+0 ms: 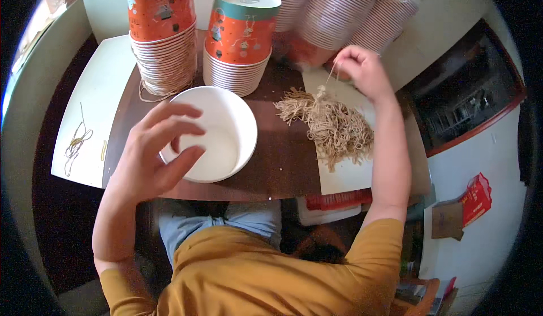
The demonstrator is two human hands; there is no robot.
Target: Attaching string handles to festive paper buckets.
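A white paper bucket [218,146] stands on the brown table, its open mouth toward me. Beside its left rim hovers my left hand [158,146], fingers spread and curved, nothing visible in them; whether it touches the rim I cannot tell. To the right lies a tangled heap of beige strings [342,132], with a tied bunch at its upper left end. Over the heap my right hand [366,74] pinches a thin string [331,73], which runs down to a pale knot on the bunch.
Two upside-down stacks of orange and teal paper buckets stand behind: the left stack [162,19] with string around its lower rims, the other stack [240,33] nearer the middle. Plastic-wrapped stacks [334,19] fill the back right. Loose string [76,145] lies on the left white board.
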